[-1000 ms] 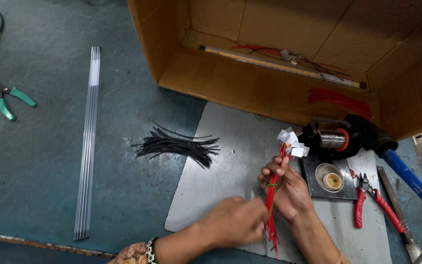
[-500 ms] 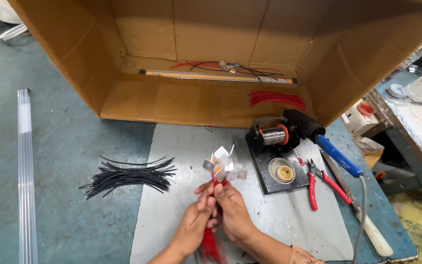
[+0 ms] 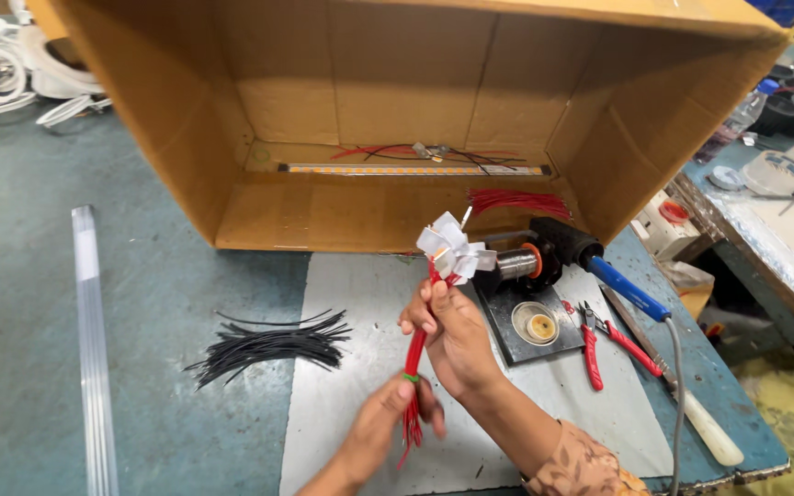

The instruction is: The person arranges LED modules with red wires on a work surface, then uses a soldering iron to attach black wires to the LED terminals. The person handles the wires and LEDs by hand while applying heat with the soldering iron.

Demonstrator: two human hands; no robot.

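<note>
1. The right hand (image 3: 452,335) grips a bundle of red wires (image 3: 415,363) near its top, fingers wrapped tight just under the white connectors (image 3: 452,246) at the wire ends.
2. The left hand (image 3: 388,422) pinches the same bundle lower down, beside a green tie, with the loose red tails hanging at 6 o'clock.
3. The bundle is held upright above the grey mat (image 3: 369,386) on the desk (image 3: 167,303), in front of the open cardboard box (image 3: 397,101).
4. A pile of black wires (image 3: 268,344) lies at 9 o'clock from the hands; the soldering iron (image 3: 599,262) on its stand and the red pliers (image 3: 592,344) sit at 3 o'clock.
5. Risk, as I judge it: the bundle sits near the iron, so a swing toward 3 o'clock could singe insulation or skin.
6. If the lower pinch loosens, wires could slide out of the tie and fan apart.
</note>
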